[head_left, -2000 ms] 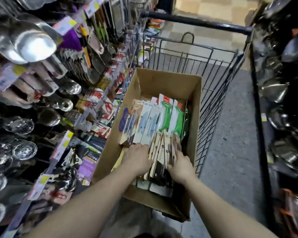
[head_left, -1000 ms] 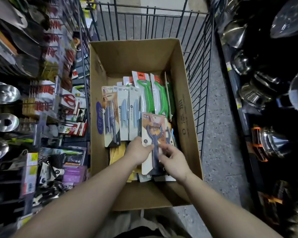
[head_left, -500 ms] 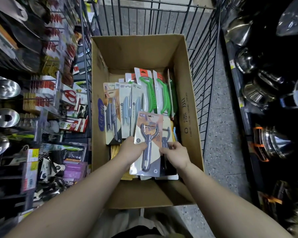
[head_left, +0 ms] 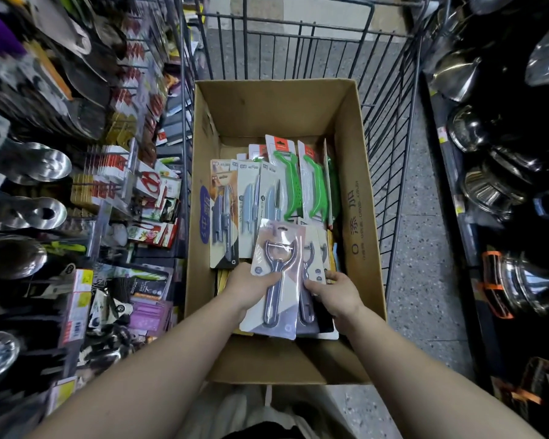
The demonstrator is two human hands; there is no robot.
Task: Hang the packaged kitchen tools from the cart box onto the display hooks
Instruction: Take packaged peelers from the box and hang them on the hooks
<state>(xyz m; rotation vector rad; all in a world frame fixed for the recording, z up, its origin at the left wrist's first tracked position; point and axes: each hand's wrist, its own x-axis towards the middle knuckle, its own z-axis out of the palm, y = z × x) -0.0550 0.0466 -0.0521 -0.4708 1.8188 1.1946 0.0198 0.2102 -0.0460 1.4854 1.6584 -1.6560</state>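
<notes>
Hands grip packaged peelers over cart box.

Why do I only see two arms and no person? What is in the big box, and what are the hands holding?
The camera sits on the person's head and looks down, so you see only their arms, as if through their eyes. There is just this one view.

The brown cardboard box stands inside a wire shopping cart in a shop aisle. In it lie kitchen tools sealed on cards: green peelers at the far right, and grey knife packs beside them.

The left hand grips a card with a grey peeler, thumb on top. The right hand holds a second peeler card tucked just behind it.

On the left are display racks hung with more packaged tools. On the right, shiny metal pots sit on dark shelves.
</notes>
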